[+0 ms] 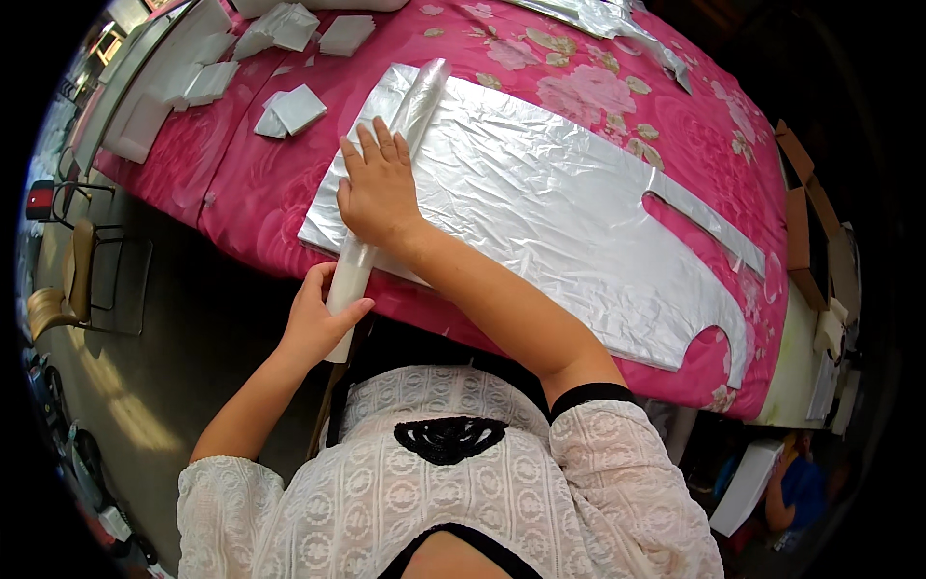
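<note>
A silvery-white stack of thin, crinkled plastic film [521, 203] lies flat on the table, with curved cut-outs and strap-like strips at its right end. Across its left end runs a pale tube [349, 285] with film about it; its near end sticks out past the table edge. My left hand [323, 314] is closed round that near end, thumb on the right side. Farther up, my right hand [381, 188] lies flat on the tube and film, fingers stretched out and slightly apart. Whether the film is wound on the tube is hard to tell.
A pink flowered cloth [222, 183] covers the table. Small white folded packets [294, 111] lie at the far left, near a white plastic box [140, 125]. More silvery film [617, 24] is at the back. Cardboard boxes [808, 232] stand right; a chair [72, 289] stands left.
</note>
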A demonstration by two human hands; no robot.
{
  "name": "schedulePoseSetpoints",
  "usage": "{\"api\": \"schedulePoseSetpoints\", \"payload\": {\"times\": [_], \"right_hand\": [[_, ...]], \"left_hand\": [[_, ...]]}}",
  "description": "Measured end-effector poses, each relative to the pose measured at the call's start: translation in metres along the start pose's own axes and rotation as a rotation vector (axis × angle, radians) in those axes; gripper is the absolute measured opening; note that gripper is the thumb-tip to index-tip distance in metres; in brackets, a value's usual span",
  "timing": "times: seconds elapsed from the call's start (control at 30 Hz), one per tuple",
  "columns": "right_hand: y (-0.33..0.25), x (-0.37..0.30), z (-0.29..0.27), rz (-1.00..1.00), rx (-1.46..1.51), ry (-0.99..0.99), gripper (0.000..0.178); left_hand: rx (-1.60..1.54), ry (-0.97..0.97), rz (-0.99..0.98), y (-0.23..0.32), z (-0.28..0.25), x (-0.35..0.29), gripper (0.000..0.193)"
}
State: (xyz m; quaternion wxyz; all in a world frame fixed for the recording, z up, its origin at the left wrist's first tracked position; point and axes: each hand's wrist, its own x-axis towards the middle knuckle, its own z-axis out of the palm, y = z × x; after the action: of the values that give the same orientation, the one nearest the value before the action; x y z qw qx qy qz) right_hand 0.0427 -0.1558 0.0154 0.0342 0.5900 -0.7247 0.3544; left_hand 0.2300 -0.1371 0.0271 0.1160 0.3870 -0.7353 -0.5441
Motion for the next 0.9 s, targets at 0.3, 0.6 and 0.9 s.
{"api": "schedulePoseSetpoints", "payload": {"times": [0.3,0.6,0.9], "right_hand": [[-0.003,-0.014,-0.085,0.643,1.772,0.130,0.072],[0.027,-0.034,-0.154,0.490,1.410,0.113,0.068],[0.048,-0.088,-0.148,0.411,1.651,-0.045,0.058]], "left_hand": [[-0.902,-0.563,-0.154,0.048,0.013,-0.014,0.070],[-0.135,-0.325,0.079,0.077,0.056,0.002,0.054],[-0.621,-0.482,0.043,0.091,0.074,-0.011,0.036]]}}
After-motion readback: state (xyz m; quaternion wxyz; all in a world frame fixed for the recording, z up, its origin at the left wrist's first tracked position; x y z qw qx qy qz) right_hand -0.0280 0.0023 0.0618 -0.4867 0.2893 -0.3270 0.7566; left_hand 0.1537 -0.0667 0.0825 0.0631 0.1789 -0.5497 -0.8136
